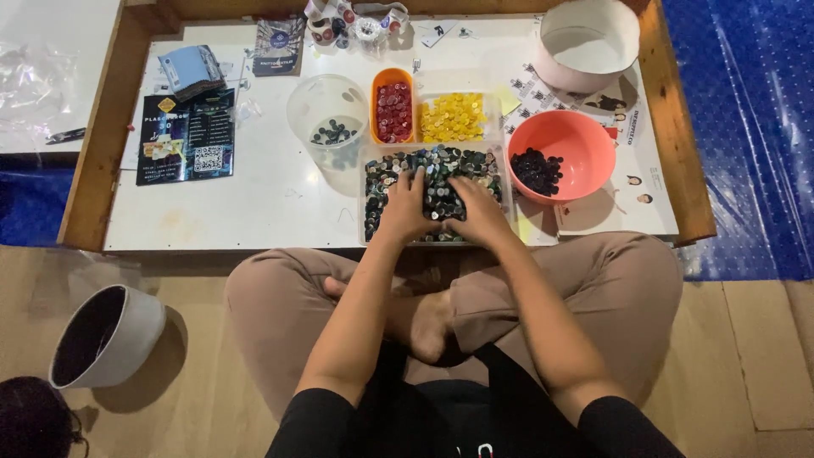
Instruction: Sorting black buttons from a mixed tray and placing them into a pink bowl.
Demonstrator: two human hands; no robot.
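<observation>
Both hands rest palm-down in a clear shallow plastic tray [370, 222] filled with small round mixed dark and grey buttons [441, 161], which sits on the near edge of the white wood-framed counter [271, 203], straight ahead of the person's crossed legs. The left hand [407, 206] lies flat on the heap with fingers loosely spread and slightly curled, pressing into the buttons. The right hand [479, 210] sits just beside it, fingers bent over the pile; whether either hand pinches a single button cannot be told.

Behind the tray stand an oblong orange plastic tub of glossy red buttons [393, 110] and, touching it, a clear box of bright yellow buttons [454, 117]. To the left is a clear round plastic cup [326, 106] holding a few dark buttons. To the right is a smooth coral-pink round bowl [585, 144] with a cluster of black buttons, and further back a white round tub [585, 42]. A grey-white bucket [127, 343] lies tilted on the wooden floor.
</observation>
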